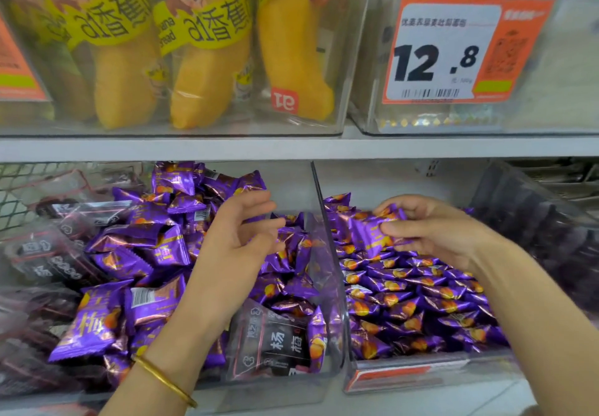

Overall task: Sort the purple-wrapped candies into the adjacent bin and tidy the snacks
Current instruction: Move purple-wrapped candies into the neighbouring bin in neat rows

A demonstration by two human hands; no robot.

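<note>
Right hand (431, 227) pinches a purple candy (369, 226) between thumb and fingers. The candy's long axis runs side to side, just above the heap in the right bin (405, 372). Left hand (240, 234) hovers over the left bin (259, 393), palm turned inward, fingers loosely curled, holding nothing.

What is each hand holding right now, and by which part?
Right hand pinches a purple foil-wrapped candy by one end; left hand: cannot tell.
</note>
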